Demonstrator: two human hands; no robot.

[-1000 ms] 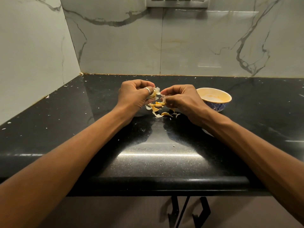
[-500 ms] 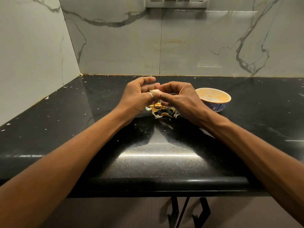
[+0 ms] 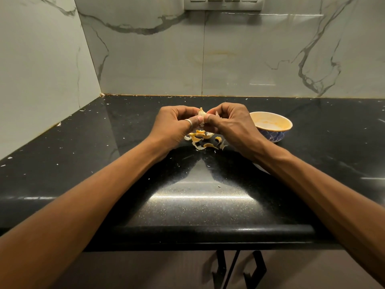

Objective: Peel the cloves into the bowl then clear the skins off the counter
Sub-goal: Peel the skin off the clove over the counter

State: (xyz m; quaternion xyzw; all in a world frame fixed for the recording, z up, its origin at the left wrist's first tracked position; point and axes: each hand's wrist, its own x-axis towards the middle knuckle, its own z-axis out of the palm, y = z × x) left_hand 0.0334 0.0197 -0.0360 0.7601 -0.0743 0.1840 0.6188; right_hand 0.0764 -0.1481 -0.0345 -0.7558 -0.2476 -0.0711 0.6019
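A garlic clove (image 3: 201, 112) with papery skin sits between both hands above the black counter (image 3: 187, 205). My left hand (image 3: 177, 126), a ring on one finger, pinches the clove from the left. My right hand (image 3: 231, 124) pinches it from the right, fingers curled at its skin. Under the hands lies a small heap of yellowish peeled skins (image 3: 205, 139). A blue-patterned bowl (image 3: 270, 126) with a pale inside stands just right of my right hand; what it holds is not visible.
Tiny white skin flecks (image 3: 219, 186) are scattered over the counter. Marble walls close off the left side and the back, with a switch plate (image 3: 223, 3) high up. Black cabinet handles (image 3: 235, 270) hang below the counter's rounded front edge.
Both hands have lifted a little off the skin heap and come together on the clove, whose tip now shows above the fingers. The bowl and skins have stayed put.
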